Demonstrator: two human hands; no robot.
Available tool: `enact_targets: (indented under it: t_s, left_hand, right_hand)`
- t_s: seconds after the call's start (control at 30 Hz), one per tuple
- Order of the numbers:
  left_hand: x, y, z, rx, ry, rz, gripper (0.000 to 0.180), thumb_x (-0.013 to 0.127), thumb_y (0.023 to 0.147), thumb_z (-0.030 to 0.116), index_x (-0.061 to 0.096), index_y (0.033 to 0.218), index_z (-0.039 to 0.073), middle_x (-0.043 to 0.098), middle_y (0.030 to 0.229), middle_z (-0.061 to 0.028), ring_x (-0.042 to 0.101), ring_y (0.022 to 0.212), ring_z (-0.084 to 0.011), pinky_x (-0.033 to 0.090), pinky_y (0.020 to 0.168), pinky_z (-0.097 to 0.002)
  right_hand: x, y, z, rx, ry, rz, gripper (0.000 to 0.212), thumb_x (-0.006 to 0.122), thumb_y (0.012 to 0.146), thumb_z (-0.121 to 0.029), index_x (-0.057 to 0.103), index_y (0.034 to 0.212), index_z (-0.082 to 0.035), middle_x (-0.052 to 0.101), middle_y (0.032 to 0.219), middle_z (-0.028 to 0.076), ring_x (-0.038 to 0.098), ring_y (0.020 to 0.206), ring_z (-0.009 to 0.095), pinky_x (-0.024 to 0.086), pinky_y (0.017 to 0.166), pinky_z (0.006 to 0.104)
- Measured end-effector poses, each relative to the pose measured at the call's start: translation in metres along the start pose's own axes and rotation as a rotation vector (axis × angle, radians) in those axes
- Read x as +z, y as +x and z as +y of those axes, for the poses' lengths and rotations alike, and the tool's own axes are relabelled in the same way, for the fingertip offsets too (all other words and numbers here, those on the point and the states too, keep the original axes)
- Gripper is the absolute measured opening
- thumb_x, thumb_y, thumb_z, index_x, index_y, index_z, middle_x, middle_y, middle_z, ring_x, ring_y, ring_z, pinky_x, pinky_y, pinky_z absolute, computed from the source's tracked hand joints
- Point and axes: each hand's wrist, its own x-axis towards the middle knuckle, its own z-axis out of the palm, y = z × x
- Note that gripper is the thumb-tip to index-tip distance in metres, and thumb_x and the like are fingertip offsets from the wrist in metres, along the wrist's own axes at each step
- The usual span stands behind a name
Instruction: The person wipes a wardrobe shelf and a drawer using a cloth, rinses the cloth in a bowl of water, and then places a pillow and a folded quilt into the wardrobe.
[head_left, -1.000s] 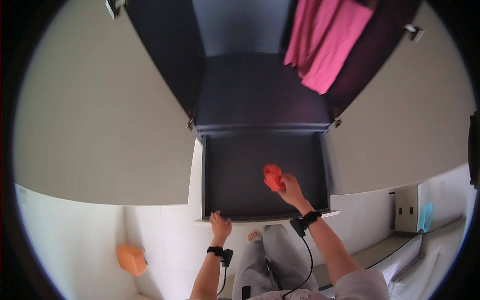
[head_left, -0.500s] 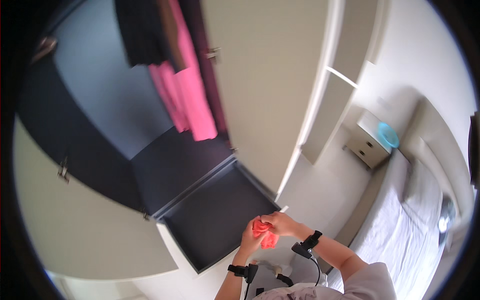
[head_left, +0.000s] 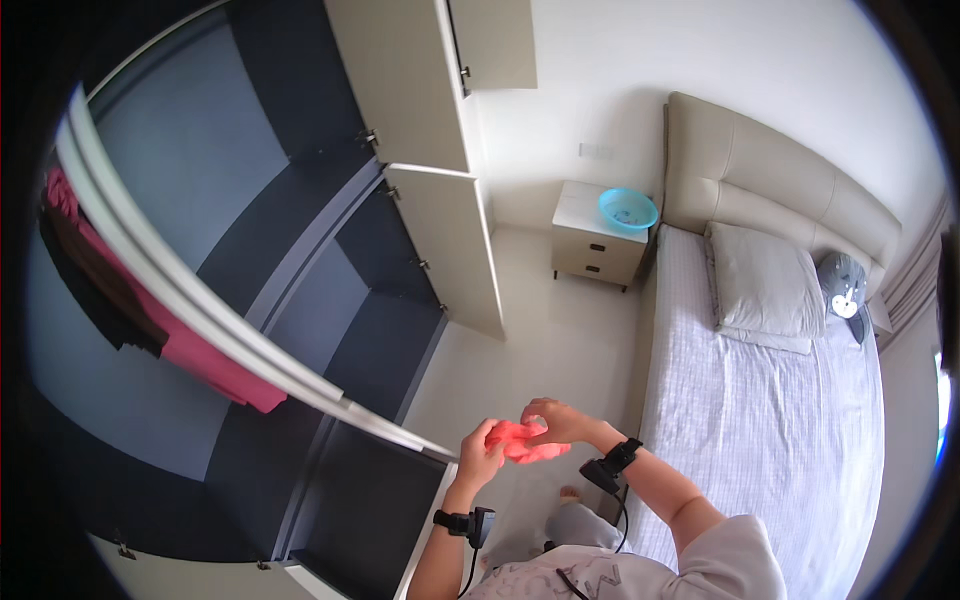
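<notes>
A crumpled piece of coral-red cloth (head_left: 522, 444) is held up in front of my body; which garment or item it is, I cannot tell. My left hand (head_left: 481, 456) has its fingers closed around the cloth's left end. Over the upper right part, my right hand (head_left: 562, 421) pinches the cloth with curled fingers. Below and to the left of my left hand, a dark open drawer (head_left: 365, 505) juts out of the wardrobe. Pink clothing (head_left: 225, 368) and darker garments hang at the far left.
Open wardrobe doors (head_left: 445, 240) stand left of centre over dark shelves (head_left: 365, 320). A two-drawer nightstand (head_left: 575, 245) carries a light-blue basin (head_left: 607, 210). The bed (head_left: 745, 410) on the right holds a grey pillow (head_left: 765, 280) and a grey plush toy (head_left: 843, 285).
My view has swung right, so the bed and nightstand show more fully and the hanging clothes lie farther left. Both hands still hold the cloth, now more stretched out sideways.
</notes>
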Motion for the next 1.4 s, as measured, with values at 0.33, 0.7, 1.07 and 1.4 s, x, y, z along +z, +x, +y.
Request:
enact_targets:
  t_s: [0.33, 0.7, 1.07, 1.4]
  left_hand:
    - [0.099, 0.151, 0.039, 0.25, 0.159, -0.04, 0.024, 0.066, 0.075, 0.008, 0.048, 0.088, 0.0, 0.061, 0.078, -0.0183, 0.062, 0.076, -0.0365, 0.049, 0.065, -0.0392]
    - [0.129, 0.325, -0.005, 0.362, 0.368, -0.316, 0.019, 0.064, 0.081, 0.013, 0.051, 0.084, -0.001, 0.059, 0.073, -0.0182, 0.058, 0.065, -0.0308, 0.047, 0.06, -0.0366]
    - [0.153, 0.529, -0.021, 0.305, 0.456, -0.558, 0.02, 0.067, 0.077, 0.01, 0.054, 0.089, 0.001, 0.062, 0.078, -0.0181, 0.06, 0.073, -0.0341, 0.048, 0.065, -0.0394]
    - [0.213, 0.712, 0.019, 0.333, 0.323, -0.485, 0.015, 0.068, 0.074, 0.002, 0.057, 0.084, 0.0, 0.061, 0.082, -0.0158, 0.06, 0.075, -0.0316, 0.048, 0.066, -0.0381]
  right_hand:
    - [-0.111, -0.017, 0.1, 0.005, 0.701, 0.121, 0.057, 0.072, 0.076, -0.011, 0.049, 0.127, -0.005, 0.064, 0.102, 0.011, 0.06, 0.098, 0.019, 0.046, 0.091, 0.0337]
    - [-0.222, 0.0, 0.208, 0.159, 0.418, 0.515, 0.013, 0.062, 0.076, 0.001, 0.05, 0.079, -0.002, 0.058, 0.082, 0.006, 0.056, 0.073, 0.015, 0.048, 0.07, 0.0285]
    - [-0.287, 0.028, 0.332, 0.558, 0.328, 0.596, 0.022, 0.063, 0.075, -0.004, 0.062, 0.096, -0.002, 0.065, 0.084, 0.012, 0.059, 0.072, 0.023, 0.049, 0.067, 0.0327]
    - [-0.381, 0.075, 0.465, 0.647, 0.421, 0.838, 0.016, 0.057, 0.076, 0.0, 0.059, 0.092, 0.0, 0.065, 0.079, 0.007, 0.064, 0.074, 0.014, 0.05, 0.066, 0.0269]
